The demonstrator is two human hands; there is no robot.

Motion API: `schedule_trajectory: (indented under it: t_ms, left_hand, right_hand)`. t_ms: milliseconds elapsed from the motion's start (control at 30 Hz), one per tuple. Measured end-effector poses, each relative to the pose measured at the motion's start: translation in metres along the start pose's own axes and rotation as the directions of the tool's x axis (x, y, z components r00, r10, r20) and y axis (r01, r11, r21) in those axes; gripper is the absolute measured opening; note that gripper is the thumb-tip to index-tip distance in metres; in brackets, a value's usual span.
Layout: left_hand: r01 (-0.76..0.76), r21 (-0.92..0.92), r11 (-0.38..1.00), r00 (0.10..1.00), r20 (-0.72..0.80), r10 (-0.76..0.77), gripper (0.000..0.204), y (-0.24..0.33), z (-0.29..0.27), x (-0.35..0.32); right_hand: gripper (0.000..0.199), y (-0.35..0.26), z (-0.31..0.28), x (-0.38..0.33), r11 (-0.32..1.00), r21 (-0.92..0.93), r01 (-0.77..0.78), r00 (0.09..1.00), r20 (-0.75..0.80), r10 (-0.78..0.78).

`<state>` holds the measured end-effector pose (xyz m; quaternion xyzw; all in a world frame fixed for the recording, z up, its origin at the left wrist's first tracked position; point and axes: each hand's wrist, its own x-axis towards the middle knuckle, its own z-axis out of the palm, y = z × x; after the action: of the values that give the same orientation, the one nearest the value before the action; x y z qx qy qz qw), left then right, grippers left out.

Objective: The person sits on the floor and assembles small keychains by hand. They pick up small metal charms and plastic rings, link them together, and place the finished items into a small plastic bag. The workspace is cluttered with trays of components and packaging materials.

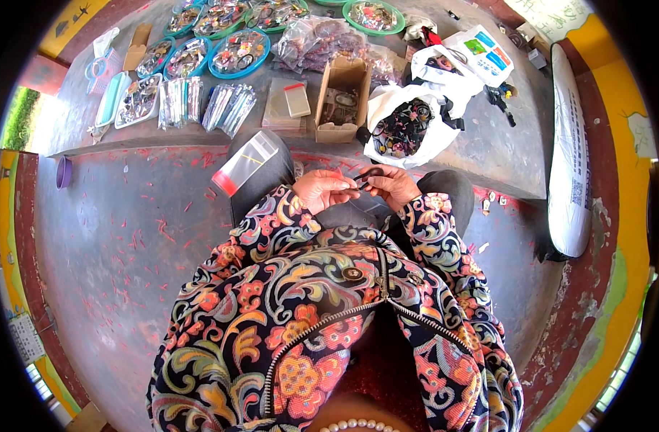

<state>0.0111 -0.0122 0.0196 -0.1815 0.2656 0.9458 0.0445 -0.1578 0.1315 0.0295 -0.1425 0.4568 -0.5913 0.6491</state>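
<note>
Over my lap, my left hand (322, 190) and my right hand (393, 188) are close together, both closed on a small dark band (370, 173) that looks like a hair tie. The band curves over the right fingertips, and its other end reaches the left fingertips. Beyond my right hand, a white plastic bag (382, 108) stands open with many black hair ties (404, 128) and small coloured ornaments in it. A clear plastic packet (252, 160) with a red end rests on my left thigh.
On the raised concrete ledge (499, 147) stand an open cardboard box (337, 133), clear packets (229, 108), a white tray (118, 117) and several round baskets (211, 60) of small goods. A long white sack (568, 158) leans at the right. Red scraps litter the floor (128, 245).
</note>
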Motion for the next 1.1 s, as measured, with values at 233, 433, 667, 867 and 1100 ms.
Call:
schedule_trajectory:
  t_ms: [233, 433, 667, 867, 1100]
  left_hand:
    - [0.023, 0.041, 0.999, 0.999, -0.027, -0.021, 0.014, -0.001, -0.003, 0.001]
    - [0.021, 0.061, 0.998, 0.999, -0.052, -0.018, 0.015, -0.001, -0.001, 0.001]
    - [0.026, 0.333, 0.943, 0.925, -0.366, 0.103, 0.019, -0.014, -0.009, 0.018]
    - [0.082, 0.74, 0.668, 0.884, -0.364, 0.294, 0.017, -0.031, -0.031, 0.027]
    - [0.125, 0.928, 0.351, 0.893, -0.259, 0.368, 0.024, -0.032, -0.042, 0.029]
  right_hand:
    - [0.02, -0.004, 0.006, -0.001, 1.0, 0.024, 0.003, 1.0, -0.023, -0.002]
    - [0.014, -0.001, 0.001, 0.001, 0.999, -0.052, 0.013, 0.993, -0.116, -0.019]
    - [0.01, -0.015, 0.009, -0.004, 0.939, -0.243, 0.243, 0.944, -0.163, -0.286]
    - [0.011, -0.014, 0.057, -0.004, 0.497, -0.756, 0.425, 0.852, 0.149, -0.502]
    - [0.01, -0.002, 0.05, 0.004, 0.107, -0.908, 0.405, 0.761, 0.271, -0.589]
